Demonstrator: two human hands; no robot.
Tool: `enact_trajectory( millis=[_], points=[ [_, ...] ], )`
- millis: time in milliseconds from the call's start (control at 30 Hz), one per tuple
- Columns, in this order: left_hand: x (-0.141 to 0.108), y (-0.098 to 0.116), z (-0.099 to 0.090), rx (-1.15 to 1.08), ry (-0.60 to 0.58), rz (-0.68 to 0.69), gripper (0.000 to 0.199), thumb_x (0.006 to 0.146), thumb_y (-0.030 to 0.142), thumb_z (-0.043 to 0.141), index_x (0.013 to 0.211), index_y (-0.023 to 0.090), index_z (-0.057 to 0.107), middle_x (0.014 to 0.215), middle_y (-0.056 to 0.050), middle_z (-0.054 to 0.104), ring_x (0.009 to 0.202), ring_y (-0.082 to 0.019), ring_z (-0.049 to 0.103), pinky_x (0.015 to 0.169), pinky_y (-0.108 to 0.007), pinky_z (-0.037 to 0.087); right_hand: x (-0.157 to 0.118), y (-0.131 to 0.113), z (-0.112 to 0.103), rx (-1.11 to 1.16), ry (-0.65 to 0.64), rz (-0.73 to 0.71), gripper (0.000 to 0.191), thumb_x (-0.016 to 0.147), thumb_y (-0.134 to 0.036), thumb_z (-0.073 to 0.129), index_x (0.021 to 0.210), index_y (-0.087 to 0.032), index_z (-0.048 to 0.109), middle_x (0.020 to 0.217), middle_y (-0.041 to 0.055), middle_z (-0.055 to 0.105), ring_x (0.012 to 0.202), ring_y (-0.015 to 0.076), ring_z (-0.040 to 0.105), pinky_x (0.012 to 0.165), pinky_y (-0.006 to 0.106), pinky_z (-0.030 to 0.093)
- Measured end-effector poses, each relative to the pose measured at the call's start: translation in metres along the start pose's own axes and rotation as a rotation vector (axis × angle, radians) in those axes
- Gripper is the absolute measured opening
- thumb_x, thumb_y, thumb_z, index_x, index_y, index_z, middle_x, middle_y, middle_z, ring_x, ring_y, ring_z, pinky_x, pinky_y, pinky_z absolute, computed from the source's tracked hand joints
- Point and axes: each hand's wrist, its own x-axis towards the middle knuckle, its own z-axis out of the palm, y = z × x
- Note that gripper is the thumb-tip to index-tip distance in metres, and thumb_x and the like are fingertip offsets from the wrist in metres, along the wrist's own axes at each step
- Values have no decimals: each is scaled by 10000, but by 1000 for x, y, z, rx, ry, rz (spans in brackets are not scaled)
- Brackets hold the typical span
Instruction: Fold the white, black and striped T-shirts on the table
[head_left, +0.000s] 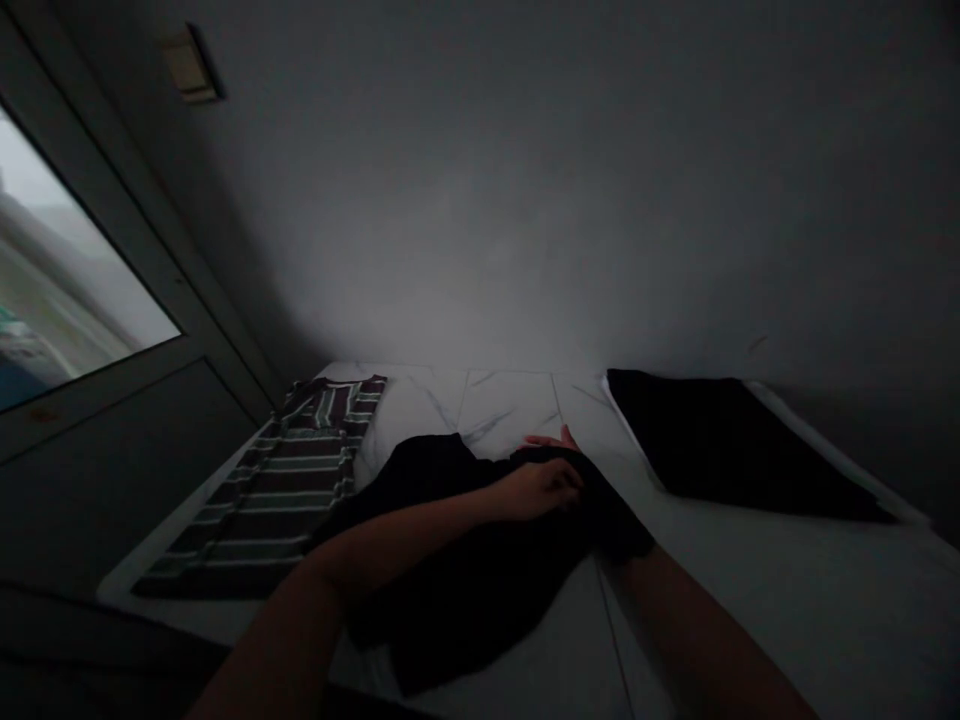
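Note:
A black garment (465, 600) lies spread over the middle of the white surface, its folds hard to tell in the dim light. My left hand (541, 488) reaches across it from the lower left, fingers curled on the dark cloth near its upper right part. From the lower right, my right forearm passes under or into a sleeve-like part of the garment. Beyond the cloth's upper edge show the spread fingers of my right hand (553, 439); the palm is covered by the cloth.
A striped shirt (292, 485) lies flat on the left of the marble-patterned surface (510, 395). Another dark folded cloth (735, 440), with a white edge, lies at the right by the grey wall (495, 200). A framed door with a glass pane (67, 270) stands at the left.

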Motion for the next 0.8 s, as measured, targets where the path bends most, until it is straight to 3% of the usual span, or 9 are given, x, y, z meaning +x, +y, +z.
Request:
enact_trajectory(
  millis=[100,167,233,300,367,467,600,700,800],
  points=[
    [4,-16,-27,210,147,19,162,825,184,610,956,236,691,981,-67,704,979,-242,656,946,-379,484,2,-2,-15,349,-161,108,856,899,-757,90,1110,-179,686,934,111,749,906,261,711,809,399,550],
    [-7,-29,-49,282,178,-41,258,754,244,717,1008,222,679,1077,-89,678,1095,-293,598,1043,-438,405,2,-2,-20,511,-230,146,700,875,-758,311,1056,-207,704,954,89,755,938,270,701,845,407,535],
    [-26,-43,-68,414,146,-131,492,633,329,833,1079,217,659,1189,-106,639,1177,-335,542,1087,-478,344,2,-1,-21,478,-230,139,472,782,-631,626,1005,-226,721,979,58,757,944,261,694,869,385,521],
    [-48,-58,-85,604,97,-214,651,582,394,868,1162,224,626,1298,-116,585,1243,-356,492,1107,-500,299,3,1,-18,366,-193,144,387,641,-439,803,947,-214,731,942,39,759,895,248,693,855,362,518],
    [-67,-69,-103,766,70,-280,608,667,415,815,1208,241,601,1350,-105,556,1285,-339,464,1118,-484,275,4,1,-15,278,-152,187,341,573,-327,825,871,-196,727,846,26,754,808,233,687,802,349,525],
    [-86,-73,-130,775,57,-364,390,789,330,697,1164,258,619,1245,-62,632,1204,-269,540,1073,-386,343,2,-6,-16,261,-33,249,241,608,-291,755,828,-203,711,758,14,736,729,213,672,718,326,526],
    [-95,-48,-157,569,134,-255,320,830,268,602,1149,272,630,1184,-18,671,1125,-206,589,1022,-300,400,-5,-34,-33,330,143,219,278,615,-272,697,888,-220,702,787,14,729,750,206,668,691,304,517],
    [-92,-6,-175,487,240,-176,382,803,186,559,1165,285,631,1199,2,670,1146,-198,575,1047,-324,392,-8,-73,-53,322,206,151,285,627,-343,710,884,-220,699,796,28,720,767,220,664,685,313,513],
    [-84,43,-201,475,304,-32,450,742,110,528,1140,280,652,1187,-9,655,1163,-219,551,1071,-389,375,-2,-128,-81,220,272,-40,311,638,-443,739,846,-217,691,801,35,705,783,227,652,696,325,507]
  ],
)
